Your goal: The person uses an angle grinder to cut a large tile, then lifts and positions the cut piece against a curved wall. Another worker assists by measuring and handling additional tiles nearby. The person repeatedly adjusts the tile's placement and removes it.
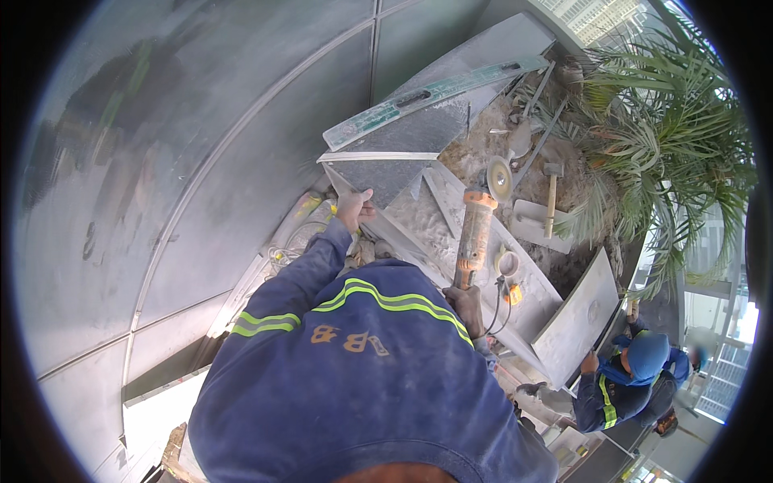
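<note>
My right hand (pixel 467 310) is closed around the rear of an orange angle grinder (pixel 475 237), which points away from me. The grinder's round disc (pixel 499 179) stands at its far end, over the dusty planter ledge. With my left hand (pixel 354 211), fingers curled, I grip the near-left edge of a grey stone slab (pixel 382 179). Just beyond that slab, a long green spirit level (pixel 427 103) lies across more grey stone. A roll of tape (pixel 507 263) and a small orange-yellow object (pixel 514 295) with a black cord sit right of the grinder.
A hammer (pixel 551 197) lies by a pale flat tray or board (pixel 531 224) on the soil. Palm fronds (pixel 660 121) overhang the right. A co-worker in a blue helmet (pixel 647 356) is beside a tilted slab (pixel 576 318). Metal wall panels (pixel 201 161) rise at left.
</note>
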